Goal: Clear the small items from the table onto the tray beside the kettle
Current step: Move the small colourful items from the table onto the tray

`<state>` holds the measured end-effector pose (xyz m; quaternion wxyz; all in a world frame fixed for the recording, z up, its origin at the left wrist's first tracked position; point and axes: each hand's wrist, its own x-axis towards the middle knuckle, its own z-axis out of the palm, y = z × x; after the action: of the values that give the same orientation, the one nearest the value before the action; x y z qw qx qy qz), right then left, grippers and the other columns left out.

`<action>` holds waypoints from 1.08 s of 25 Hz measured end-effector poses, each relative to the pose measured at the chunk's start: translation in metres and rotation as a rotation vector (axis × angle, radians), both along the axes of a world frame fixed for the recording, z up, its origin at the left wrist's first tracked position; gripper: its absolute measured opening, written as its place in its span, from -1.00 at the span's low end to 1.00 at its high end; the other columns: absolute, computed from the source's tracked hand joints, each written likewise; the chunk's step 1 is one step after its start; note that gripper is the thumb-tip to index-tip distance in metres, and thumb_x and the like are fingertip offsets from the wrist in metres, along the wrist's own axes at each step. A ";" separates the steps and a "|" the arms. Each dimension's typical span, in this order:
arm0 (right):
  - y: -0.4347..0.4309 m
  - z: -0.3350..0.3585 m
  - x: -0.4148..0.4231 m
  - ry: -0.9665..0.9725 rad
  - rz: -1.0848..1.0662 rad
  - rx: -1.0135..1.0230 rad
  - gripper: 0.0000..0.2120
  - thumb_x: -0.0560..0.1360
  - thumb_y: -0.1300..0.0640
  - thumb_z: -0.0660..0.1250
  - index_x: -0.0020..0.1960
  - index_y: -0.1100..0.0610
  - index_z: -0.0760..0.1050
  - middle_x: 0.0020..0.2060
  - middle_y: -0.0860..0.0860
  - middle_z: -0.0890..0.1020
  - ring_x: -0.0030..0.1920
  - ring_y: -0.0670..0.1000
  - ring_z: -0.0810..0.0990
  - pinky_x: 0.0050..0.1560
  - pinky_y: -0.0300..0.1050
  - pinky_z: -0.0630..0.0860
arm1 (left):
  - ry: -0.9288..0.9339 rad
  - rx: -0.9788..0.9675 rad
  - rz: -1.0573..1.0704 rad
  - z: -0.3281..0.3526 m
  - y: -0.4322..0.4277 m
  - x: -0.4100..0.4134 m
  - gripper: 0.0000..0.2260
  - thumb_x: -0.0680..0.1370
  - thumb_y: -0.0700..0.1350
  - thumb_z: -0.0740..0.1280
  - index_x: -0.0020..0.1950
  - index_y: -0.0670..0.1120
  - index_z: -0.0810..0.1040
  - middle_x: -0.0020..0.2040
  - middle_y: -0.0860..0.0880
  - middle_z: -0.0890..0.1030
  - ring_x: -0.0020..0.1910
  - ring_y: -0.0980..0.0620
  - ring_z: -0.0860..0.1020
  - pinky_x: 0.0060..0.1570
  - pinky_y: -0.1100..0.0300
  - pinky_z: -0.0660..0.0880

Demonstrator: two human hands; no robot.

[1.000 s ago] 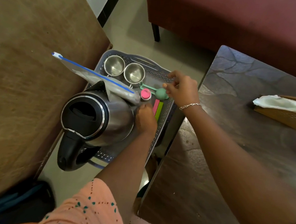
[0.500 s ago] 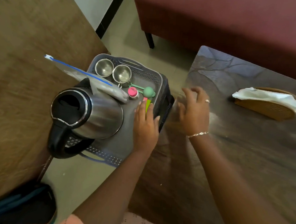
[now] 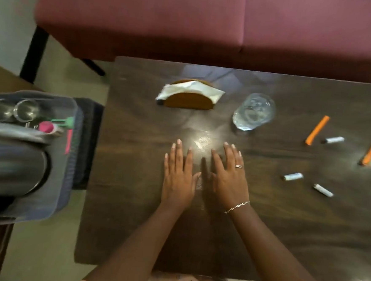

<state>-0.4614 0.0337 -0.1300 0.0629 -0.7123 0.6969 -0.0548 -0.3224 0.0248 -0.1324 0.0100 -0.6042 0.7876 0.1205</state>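
Now the left hand [image 3: 179,175] and right hand [image 3: 229,176] lie flat and spread on the worktop [image 3: 130,224], holding nothing. White tubes [image 3: 293,176] and orange sticks [image 3: 317,130] lie at the right, well apart from the tray [image 3: 51,196] beside the kettle [image 3: 9,167]. I think a nudged tube may roll off, or a reach may tip the glass [image 3: 253,112].
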 end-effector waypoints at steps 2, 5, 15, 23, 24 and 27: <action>0.021 0.001 -0.048 0.003 -0.087 0.000 -0.45 0.29 0.19 0.41 0.26 0.21 0.41 0.27 0.34 0.43 0.31 0.27 0.28 0.36 0.17 0.22 | 0.015 0.009 -0.084 0.002 0.010 -0.043 -0.38 0.45 0.07 0.24 0.44 -0.16 0.20 0.45 -0.29 0.24 0.43 -0.23 0.25 0.34 -0.16 0.20; 0.044 0.008 -0.107 -0.008 -0.206 0.025 -0.37 0.22 0.22 0.48 0.26 0.21 0.40 0.26 0.33 0.43 0.29 0.29 0.36 0.31 0.20 0.29 | 0.020 0.010 -0.179 0.006 0.019 -0.096 -0.36 0.44 0.07 0.30 0.44 -0.16 0.22 0.45 -0.28 0.24 0.43 -0.22 0.24 0.34 -0.16 0.22; 0.081 -0.005 -0.244 -0.147 -0.466 0.145 -0.55 0.23 0.37 0.47 0.10 0.34 0.50 0.06 0.32 0.56 0.09 0.35 0.54 0.10 0.17 0.49 | 0.129 0.091 -0.514 -0.001 0.007 -0.220 -0.64 0.35 -0.04 0.48 0.06 -0.16 0.53 0.02 -0.13 0.61 0.12 -0.15 0.55 0.25 -0.08 0.40; 0.047 -0.010 -0.353 -0.212 -0.940 0.086 -0.74 0.48 0.23 0.28 0.15 0.28 0.46 0.12 0.27 0.50 0.14 0.29 0.44 0.08 0.06 0.38 | 0.180 0.156 -0.391 -0.002 -0.062 -0.301 -0.82 0.54 -0.15 0.23 0.09 -0.20 0.48 0.08 -0.17 0.52 0.09 -0.17 0.47 0.09 -0.02 0.39; 0.038 -0.009 -0.368 -0.251 -1.015 0.056 -0.77 0.47 0.23 0.28 0.11 0.28 0.48 0.10 0.27 0.52 0.13 0.27 0.46 0.07 0.04 0.38 | 0.178 0.170 -0.328 -0.001 -0.074 -0.312 -0.83 0.54 -0.14 0.23 0.08 -0.19 0.48 0.09 -0.16 0.52 0.09 -0.16 0.47 0.09 -0.02 0.41; 0.018 -0.014 -0.403 -0.347 -1.184 0.062 -0.79 0.47 0.20 0.31 0.05 0.28 0.53 0.07 0.24 0.59 0.13 0.23 0.51 0.06 -0.02 0.42 | 0.180 0.272 -0.174 -0.004 -0.099 -0.343 -0.88 0.53 -0.14 0.29 0.00 -0.18 0.52 0.04 -0.14 0.57 0.06 -0.13 0.51 0.02 0.01 0.45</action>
<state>-0.8649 0.0517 -0.1443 0.1547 -0.1829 0.9550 -0.1751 -0.6652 -0.0741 -0.1365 0.0314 -0.5138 0.8110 0.2782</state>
